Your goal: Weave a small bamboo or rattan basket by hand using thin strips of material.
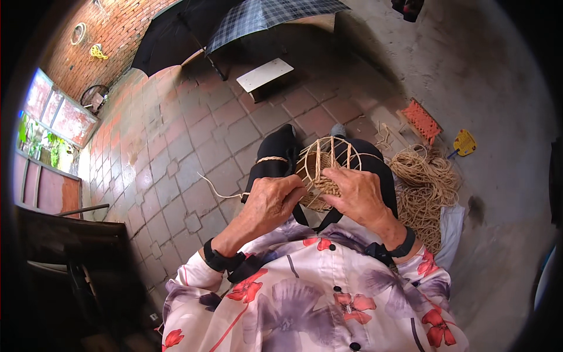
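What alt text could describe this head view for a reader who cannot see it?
A person's right hand grips a partly woven, round frame between black-trousered knees, the left hand curled beside it. Tan rope lies piled on the floor at right; ahead are a low white bench and two open umbrellas.

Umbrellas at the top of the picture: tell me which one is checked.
The right-hand umbrella, with grey-blue plaid cloth; the left-hand umbrella is plain black.

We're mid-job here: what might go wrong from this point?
The round frame may shift if the right hand eases its grip. The pale cord's loose tail, left of the left hand, could snag. The heaped rope lies in jumbled loops and might tangle if pulled.
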`<state>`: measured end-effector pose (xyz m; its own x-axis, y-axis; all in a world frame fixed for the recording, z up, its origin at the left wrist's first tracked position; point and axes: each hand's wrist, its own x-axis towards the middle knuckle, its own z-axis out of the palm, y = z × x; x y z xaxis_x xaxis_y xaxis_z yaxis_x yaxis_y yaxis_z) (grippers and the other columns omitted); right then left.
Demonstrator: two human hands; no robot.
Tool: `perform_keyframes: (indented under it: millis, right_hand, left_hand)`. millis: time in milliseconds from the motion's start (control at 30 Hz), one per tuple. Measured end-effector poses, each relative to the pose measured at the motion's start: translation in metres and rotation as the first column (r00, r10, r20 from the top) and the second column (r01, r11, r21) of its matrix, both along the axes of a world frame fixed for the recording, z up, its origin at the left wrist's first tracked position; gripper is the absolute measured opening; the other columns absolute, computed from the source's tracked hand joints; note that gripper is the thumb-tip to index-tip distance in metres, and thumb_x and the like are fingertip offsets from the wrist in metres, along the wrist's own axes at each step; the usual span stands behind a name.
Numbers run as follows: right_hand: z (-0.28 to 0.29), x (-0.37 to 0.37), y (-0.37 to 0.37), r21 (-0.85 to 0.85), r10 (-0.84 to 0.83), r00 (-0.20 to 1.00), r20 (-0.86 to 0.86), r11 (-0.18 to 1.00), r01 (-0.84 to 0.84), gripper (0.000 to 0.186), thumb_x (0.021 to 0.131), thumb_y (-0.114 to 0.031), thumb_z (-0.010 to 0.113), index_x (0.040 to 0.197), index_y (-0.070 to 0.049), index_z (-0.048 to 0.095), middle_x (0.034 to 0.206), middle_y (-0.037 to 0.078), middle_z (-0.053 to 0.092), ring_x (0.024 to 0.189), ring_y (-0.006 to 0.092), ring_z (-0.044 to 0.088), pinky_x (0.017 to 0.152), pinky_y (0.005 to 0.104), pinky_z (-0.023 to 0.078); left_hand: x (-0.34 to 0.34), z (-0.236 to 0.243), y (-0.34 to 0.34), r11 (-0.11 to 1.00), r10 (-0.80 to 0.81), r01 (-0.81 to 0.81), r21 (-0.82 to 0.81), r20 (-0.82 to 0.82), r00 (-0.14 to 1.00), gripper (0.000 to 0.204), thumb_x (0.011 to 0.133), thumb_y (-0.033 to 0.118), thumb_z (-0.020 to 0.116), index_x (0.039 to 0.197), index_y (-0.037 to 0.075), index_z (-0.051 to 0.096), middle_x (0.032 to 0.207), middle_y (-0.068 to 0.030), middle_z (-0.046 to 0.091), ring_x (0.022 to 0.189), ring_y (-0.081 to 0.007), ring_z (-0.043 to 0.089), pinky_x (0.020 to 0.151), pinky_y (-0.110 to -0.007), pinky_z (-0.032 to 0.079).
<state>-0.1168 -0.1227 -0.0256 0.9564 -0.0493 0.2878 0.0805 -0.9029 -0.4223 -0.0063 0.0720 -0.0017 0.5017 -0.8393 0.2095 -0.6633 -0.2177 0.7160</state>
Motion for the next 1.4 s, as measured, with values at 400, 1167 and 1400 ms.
perform_keyframes:
  millis: [400, 1167, 1400]
  right_hand:
    - [0.003, 0.0, -0.004, 0.024, 0.018, 0.999, -0.044, 1.0, -0.017, 0.043, 0.07, -0.027, 0.08, 0.104, -0.005, 0.067, 0.098, 0.012, 0.07, 0.082, 0.0298, 0.068, 0.071, 0.0366, 0.053]
    - [0.028, 0.01, -0.012, 0.186, -0.082, 0.983, 0.161, 0.981, 0.051, 0.031, 0.074, -0.014, 0.074, 0.101, -0.005, 0.063, 0.092, 0.012, 0.065, 0.079, 0.0309, 0.066, 0.068, 0.0392, 0.053]
    - [0.022, 0.045, -0.01, 0.123, 0.159, 0.986, 0.044, 0.979, -0.163, 0.016, 0.073, -0.004, 0.062, 0.089, -0.005, 0.064, 0.088, 0.01, 0.058, 0.075, 0.0275, 0.061, 0.065, 0.0368, 0.049]
  left_hand:
    - [0.023, -0.053, -0.01, 0.991, 0.133, -0.127, 0.042, -0.413, 0.901, 0.019, 0.09, 0.017, 0.066, 0.085, 0.0, 0.062, 0.064, -0.0034, 0.056, 0.061, -0.0097, 0.053, 0.054, -0.028, 0.043]
    - [0.007, -0.056, -0.021, 0.955, -0.215, -0.239, -0.176, -0.966, -0.145, 0.017, 0.097, 0.006, 0.048, 0.113, 0.009, 0.053, 0.063, 0.007, 0.035, 0.047, -0.003, 0.027, 0.042, -0.019, 0.024]
    - [0.012, -0.069, -0.016, 0.93, -0.367, -0.158, -0.331, -0.827, -0.425, 0.023, 0.095, 0.001, 0.049, 0.116, 0.013, 0.049, 0.064, 0.005, 0.037, 0.048, -0.0033, 0.028, 0.044, -0.018, 0.028]
